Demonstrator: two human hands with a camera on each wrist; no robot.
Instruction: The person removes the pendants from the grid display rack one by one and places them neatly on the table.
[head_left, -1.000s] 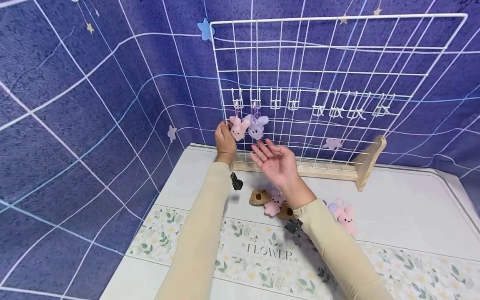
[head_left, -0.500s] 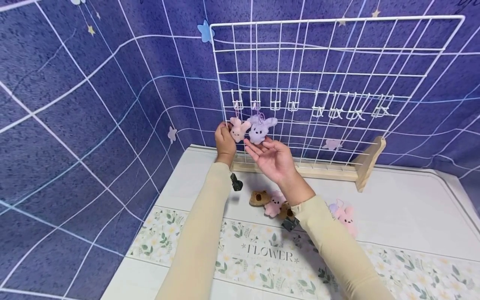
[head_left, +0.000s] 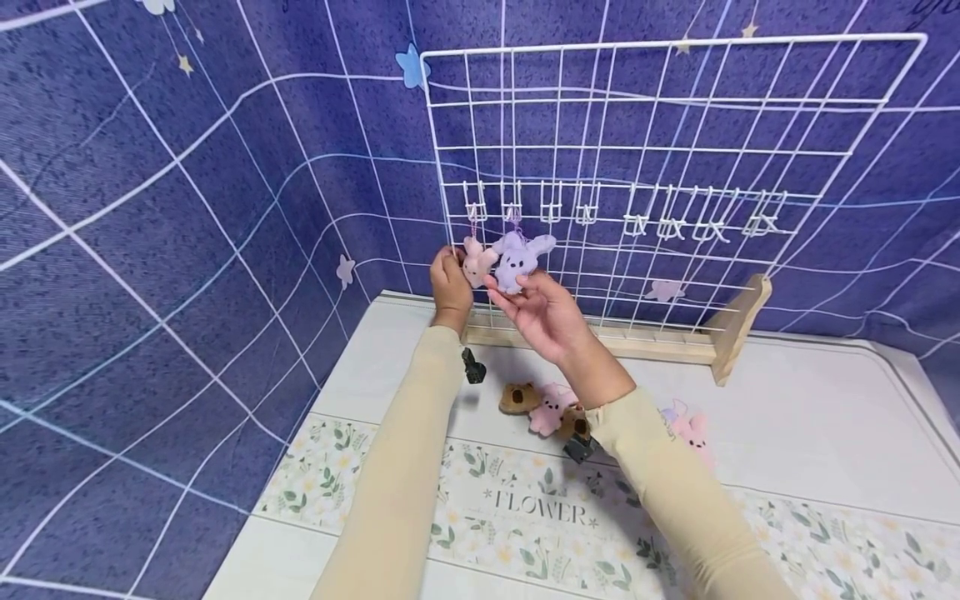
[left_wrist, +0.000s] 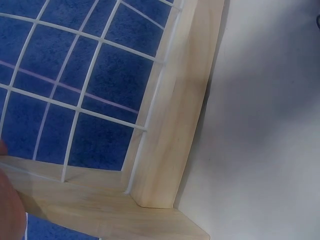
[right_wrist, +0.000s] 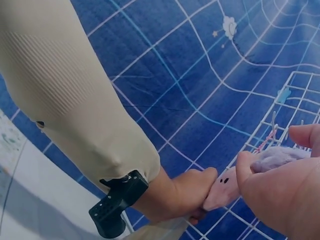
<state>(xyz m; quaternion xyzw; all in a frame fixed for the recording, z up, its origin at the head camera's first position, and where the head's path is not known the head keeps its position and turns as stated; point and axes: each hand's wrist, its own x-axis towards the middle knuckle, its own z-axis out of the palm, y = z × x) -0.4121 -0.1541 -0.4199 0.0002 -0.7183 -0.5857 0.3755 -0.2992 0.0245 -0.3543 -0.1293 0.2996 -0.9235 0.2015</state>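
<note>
Lilac bunny plush [head_left: 513,263]: fuzzy, rounded body, dark dot eyes, one ear stuck out toward the R side. It hangs by a purple cord at the second hook [head_left: 512,212] from the L on the white wire rack [head_left: 675,46], approx. mid-height. Pale pink bunny plush [head_left: 474,265] is just beside it on the L, smaller-looking, ears up, on a pink cord at the outermost L hook (the two nearly overlap in the head view).

R hand [head_left: 553,321] is raised in front of the rack, palm turned up; it pinches the lilac one low on its body, thumb in front, other fingers below/behind. L arm reaches almost straight fwd; L hand [head_left: 452,287] grips the rack's L edge, right next to the pink bunny. Exactly which part its fingers wrap is hard to say, as the L wrist cam only gets a bit of hand against the wood.

On the white table [head_left: 810,400] below: brown plush [head_left: 519,398], a pink plush [head_left: 550,411] and another brown one [head_left: 576,422] in a cluster, plus pink/lilac plush [head_left: 693,429] by the R sleeve, partly hidden.
</note>
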